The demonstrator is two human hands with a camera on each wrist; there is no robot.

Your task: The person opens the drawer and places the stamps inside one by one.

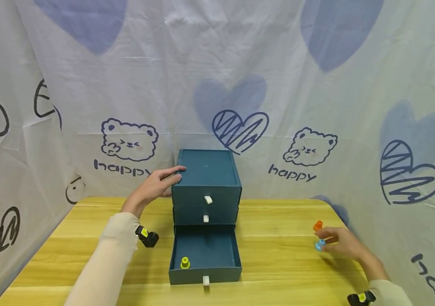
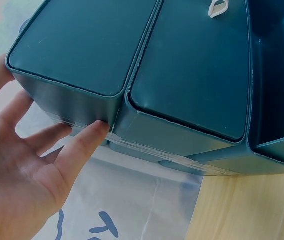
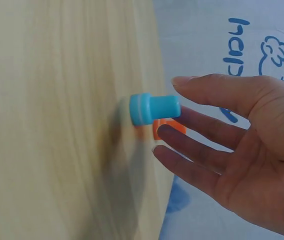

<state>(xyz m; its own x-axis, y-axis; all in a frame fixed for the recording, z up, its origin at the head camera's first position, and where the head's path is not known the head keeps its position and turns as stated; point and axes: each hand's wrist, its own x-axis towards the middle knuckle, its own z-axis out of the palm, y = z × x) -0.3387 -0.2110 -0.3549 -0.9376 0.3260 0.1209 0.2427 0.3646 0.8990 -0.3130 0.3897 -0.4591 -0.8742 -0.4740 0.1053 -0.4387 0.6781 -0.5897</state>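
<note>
A dark teal drawer unit (image 1: pixel 207 170) stands on the table, its bottom drawer (image 1: pixel 217 250) pulled out. Inside that drawer, near the front left corner, is a yellow-green peg-like piece (image 1: pixel 185 263). My left hand (image 1: pixel 158 183) rests against the unit's upper left side, fingers spread; in the left wrist view its fingertips (image 2: pixel 99 127) touch the side wall. At the right, my right hand (image 1: pixel 341 243) is around a light blue peg-like piece (image 3: pixel 157 107) standing on the table. Its thumb and fingers are spread beside the piece, without a visible pinch. An orange piece (image 1: pixel 318 225) stands just behind.
The wooden table (image 1: pixel 278 255) extends on both sides of the drawer unit. White cloth (image 1: pixel 171 106) printed with hearts and bears hangs behind and at both sides. The two upper drawers are closed, each with a small white pull tab (image 1: pixel 208 199).
</note>
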